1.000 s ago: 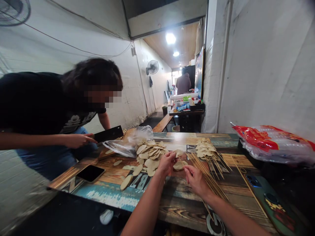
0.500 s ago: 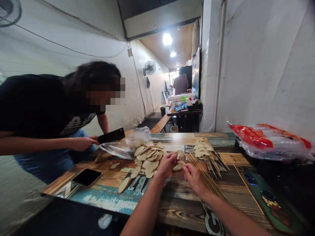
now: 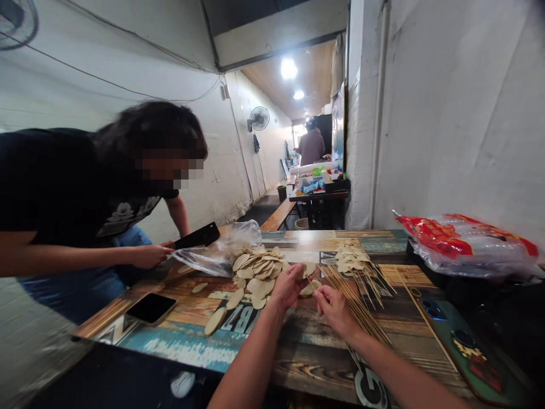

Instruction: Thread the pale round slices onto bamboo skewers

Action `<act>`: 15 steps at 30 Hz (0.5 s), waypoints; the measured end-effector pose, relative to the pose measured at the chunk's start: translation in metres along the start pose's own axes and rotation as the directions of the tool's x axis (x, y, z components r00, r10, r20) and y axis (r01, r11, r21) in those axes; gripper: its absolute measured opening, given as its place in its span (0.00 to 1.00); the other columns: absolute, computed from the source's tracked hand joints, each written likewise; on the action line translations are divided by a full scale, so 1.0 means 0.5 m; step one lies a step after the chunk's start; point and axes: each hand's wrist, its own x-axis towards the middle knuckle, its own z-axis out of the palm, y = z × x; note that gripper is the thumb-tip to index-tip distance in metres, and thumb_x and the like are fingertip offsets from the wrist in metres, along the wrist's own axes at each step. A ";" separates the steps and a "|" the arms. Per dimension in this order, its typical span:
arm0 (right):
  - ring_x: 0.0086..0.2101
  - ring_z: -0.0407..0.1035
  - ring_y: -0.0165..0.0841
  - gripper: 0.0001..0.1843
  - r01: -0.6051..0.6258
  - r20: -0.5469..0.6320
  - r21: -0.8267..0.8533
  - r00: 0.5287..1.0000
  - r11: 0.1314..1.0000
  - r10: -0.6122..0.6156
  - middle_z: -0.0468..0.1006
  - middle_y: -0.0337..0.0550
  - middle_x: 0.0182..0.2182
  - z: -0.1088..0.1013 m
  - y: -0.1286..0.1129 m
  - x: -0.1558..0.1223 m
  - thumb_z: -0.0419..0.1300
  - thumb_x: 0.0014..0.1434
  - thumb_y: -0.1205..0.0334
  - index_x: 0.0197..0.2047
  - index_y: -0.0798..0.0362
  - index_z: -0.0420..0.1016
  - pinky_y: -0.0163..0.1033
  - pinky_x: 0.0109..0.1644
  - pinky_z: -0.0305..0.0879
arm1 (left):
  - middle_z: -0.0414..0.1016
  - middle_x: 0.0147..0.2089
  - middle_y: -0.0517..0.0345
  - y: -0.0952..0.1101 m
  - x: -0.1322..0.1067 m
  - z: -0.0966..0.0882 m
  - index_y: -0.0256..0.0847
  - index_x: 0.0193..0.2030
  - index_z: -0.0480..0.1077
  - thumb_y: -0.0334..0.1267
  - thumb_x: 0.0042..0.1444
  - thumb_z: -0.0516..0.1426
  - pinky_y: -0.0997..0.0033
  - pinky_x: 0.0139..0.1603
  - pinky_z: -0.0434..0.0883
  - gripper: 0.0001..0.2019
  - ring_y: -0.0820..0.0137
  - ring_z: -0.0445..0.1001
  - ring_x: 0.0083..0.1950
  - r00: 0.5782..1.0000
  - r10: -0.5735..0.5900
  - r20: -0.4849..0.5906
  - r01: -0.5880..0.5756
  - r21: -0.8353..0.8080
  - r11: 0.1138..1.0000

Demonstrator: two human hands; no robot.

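Observation:
My left hand (image 3: 288,285) is closed on a pale flat slice (image 3: 308,268), held just above the wooden table (image 3: 298,346). My right hand (image 3: 334,309) pinches a thin bamboo skewer (image 3: 312,284) whose tip points up at that slice. A second slice (image 3: 310,287) sits between the two hands, apparently on the same skewer. To the left of my hands lies a heap of loose slices (image 3: 257,267). To the right lie a spread of bare skewers (image 3: 355,298) and a pile of loaded skewers (image 3: 355,260).
A person in a black shirt leans over the table's left side, hand (image 3: 147,254) gripping a black cleaver (image 3: 196,236) by a clear plastic bag (image 3: 221,250). A phone (image 3: 151,308) lies front left, another phone (image 3: 464,346) front right, a red-and-clear package (image 3: 464,244) at right. Another person (image 3: 311,146) stands far back.
My hands have drawn a little closer, the skewer tip now at the held slice. The person on the left has raised the cleaver slightly and shifted leftward.

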 end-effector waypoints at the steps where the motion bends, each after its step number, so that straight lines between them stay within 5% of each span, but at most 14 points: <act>1: 0.20 0.66 0.30 0.19 -0.012 0.006 0.007 1.000 1.000 0.012 0.70 0.36 0.15 0.000 0.001 -0.001 0.50 0.61 0.54 0.23 0.52 0.69 0.33 0.27 0.57 | 0.78 0.35 0.53 0.003 0.003 -0.002 0.34 0.33 0.75 0.35 0.47 0.68 0.69 0.40 0.76 0.09 0.70 0.76 0.35 1.000 0.007 -0.030 -0.008 -0.013 1.000; 7: 0.19 0.66 0.31 0.14 0.033 0.066 -0.018 0.997 0.999 -0.032 0.69 0.36 0.15 -0.004 0.000 -0.005 0.52 0.59 0.58 0.27 0.52 0.74 0.33 0.26 0.57 | 0.76 0.30 0.58 0.018 0.012 -0.006 0.36 0.28 0.71 0.31 0.50 0.65 0.70 0.39 0.76 0.06 0.72 0.76 0.33 0.978 0.052 -0.202 -0.066 -0.064 0.996; 15: 0.18 0.63 0.29 0.16 0.022 -0.066 -0.090 0.997 0.996 -0.028 0.68 0.35 0.14 -0.014 -0.001 0.010 0.50 0.60 0.59 0.25 0.52 0.72 0.33 0.26 0.56 | 0.77 0.32 0.53 -0.046 -0.009 0.033 0.35 0.30 0.74 0.40 0.41 0.70 0.70 0.35 0.74 0.14 0.71 0.75 0.31 0.998 -0.054 0.015 0.054 0.038 0.998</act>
